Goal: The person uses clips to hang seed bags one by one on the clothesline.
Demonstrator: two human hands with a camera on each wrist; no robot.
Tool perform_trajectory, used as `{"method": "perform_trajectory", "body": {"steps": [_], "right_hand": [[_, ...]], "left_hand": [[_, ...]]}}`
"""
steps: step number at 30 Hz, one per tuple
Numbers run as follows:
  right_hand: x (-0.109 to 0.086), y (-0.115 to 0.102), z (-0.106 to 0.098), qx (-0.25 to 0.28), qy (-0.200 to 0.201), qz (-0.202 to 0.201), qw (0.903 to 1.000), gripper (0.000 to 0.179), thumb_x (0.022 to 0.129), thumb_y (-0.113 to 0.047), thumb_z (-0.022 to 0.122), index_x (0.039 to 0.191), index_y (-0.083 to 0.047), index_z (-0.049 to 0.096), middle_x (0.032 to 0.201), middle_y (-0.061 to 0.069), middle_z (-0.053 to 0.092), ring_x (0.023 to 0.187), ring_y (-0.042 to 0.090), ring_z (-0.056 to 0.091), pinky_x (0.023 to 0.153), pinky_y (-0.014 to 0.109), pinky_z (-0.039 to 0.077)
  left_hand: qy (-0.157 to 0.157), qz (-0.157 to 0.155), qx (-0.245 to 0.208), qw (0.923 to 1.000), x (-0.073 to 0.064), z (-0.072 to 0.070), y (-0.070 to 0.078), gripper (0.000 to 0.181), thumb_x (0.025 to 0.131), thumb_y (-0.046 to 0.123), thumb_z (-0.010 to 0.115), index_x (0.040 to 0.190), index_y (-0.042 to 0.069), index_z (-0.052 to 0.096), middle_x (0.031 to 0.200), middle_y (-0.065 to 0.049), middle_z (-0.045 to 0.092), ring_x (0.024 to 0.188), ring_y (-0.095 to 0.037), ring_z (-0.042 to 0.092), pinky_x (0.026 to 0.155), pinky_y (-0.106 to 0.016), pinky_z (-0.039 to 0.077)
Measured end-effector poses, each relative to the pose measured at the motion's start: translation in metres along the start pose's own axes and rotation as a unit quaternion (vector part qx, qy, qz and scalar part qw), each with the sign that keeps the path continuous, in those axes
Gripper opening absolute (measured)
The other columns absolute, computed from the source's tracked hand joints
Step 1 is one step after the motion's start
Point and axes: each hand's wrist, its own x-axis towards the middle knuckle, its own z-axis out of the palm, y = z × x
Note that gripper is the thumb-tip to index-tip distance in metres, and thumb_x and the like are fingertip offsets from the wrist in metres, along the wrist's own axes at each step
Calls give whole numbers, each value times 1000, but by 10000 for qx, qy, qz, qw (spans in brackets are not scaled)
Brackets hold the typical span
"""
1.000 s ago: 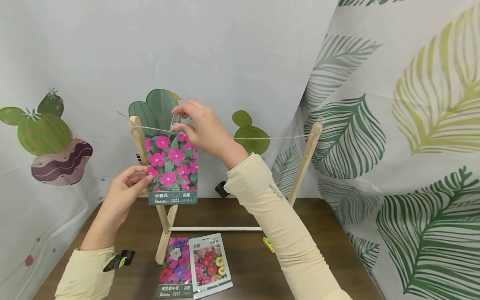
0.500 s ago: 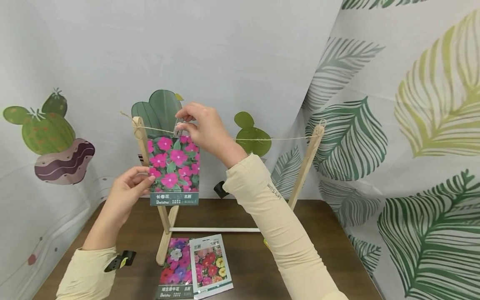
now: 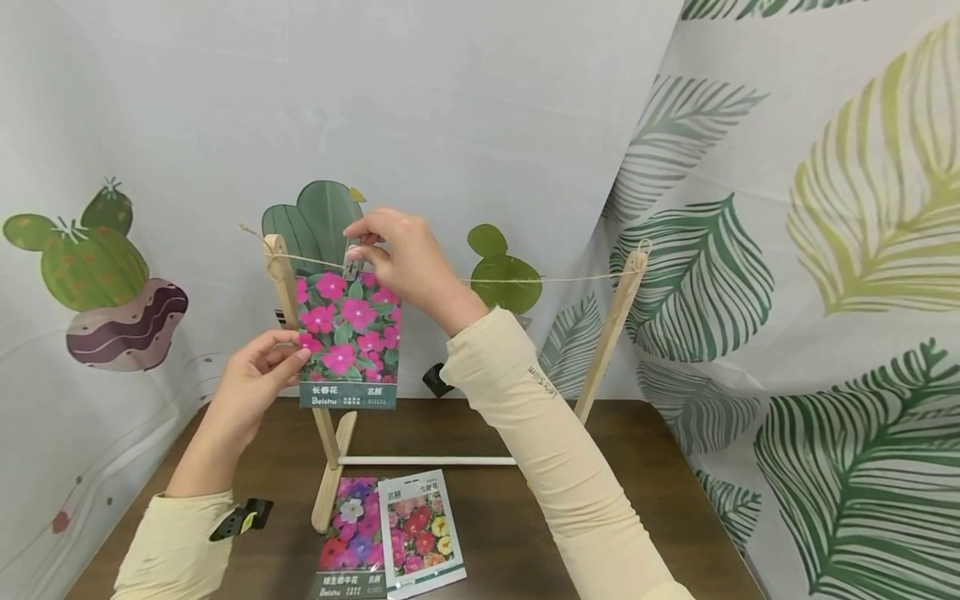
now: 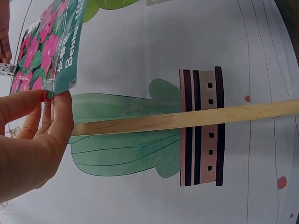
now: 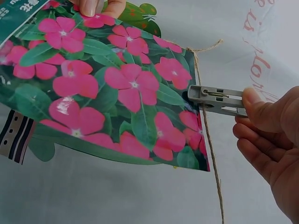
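Observation:
A seed packet (image 3: 348, 333) with pink flowers hangs upright against the string (image 3: 562, 277), near the left wooden post. My left hand (image 3: 258, 367) pinches its left edge between thumb and fingers; the left wrist view shows that hand (image 4: 35, 135) at the packet's lower part. At the top edge sits a grey clothespin (image 5: 217, 99), its tip over the packet (image 5: 133, 84) and the string (image 5: 212, 163). My right hand (image 3: 405, 258) holds the clothespin's handle end, thumb on the near side. How hard the right fingers (image 5: 254, 151) squeeze cannot be told.
Two more seed packets, one with mixed flowers (image 3: 351, 533) and one white-bordered (image 3: 422, 533), lie on the dark table (image 3: 637, 500). The wooden stand has a left post (image 3: 281, 283), a right post (image 3: 611, 333) and a white crossbar (image 3: 427, 460). A printed cloth hangs behind.
The clothespin has come down from above the packet, so its tip now overlaps the top edge. My left hand has kept its hold on the packet, almost still.

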Motion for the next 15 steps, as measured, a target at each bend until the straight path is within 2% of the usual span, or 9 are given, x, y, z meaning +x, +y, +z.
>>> {"method": "perform_trajectory", "body": {"steps": [8,15], "right_hand": [[1,0,0,-48,-175,187,9997,26,91,-12,65,113,1,66,110,11,65,101,16,60,91,13,43],[0,0,1,-47,-316,348,9989,26,92,-12,64,115,-1,66,109,9,64,99,15,60,88,10,43]], "left_hand": [[176,225,-50,9996,4,4,-2,14,97,16,59,108,8,59,88,14,64,81,-3,59,71,-16,50],[459,220,-303,9982,7,8,-2,11,95,11,60,106,11,60,87,15,64,73,-3,55,64,-15,47]]}}
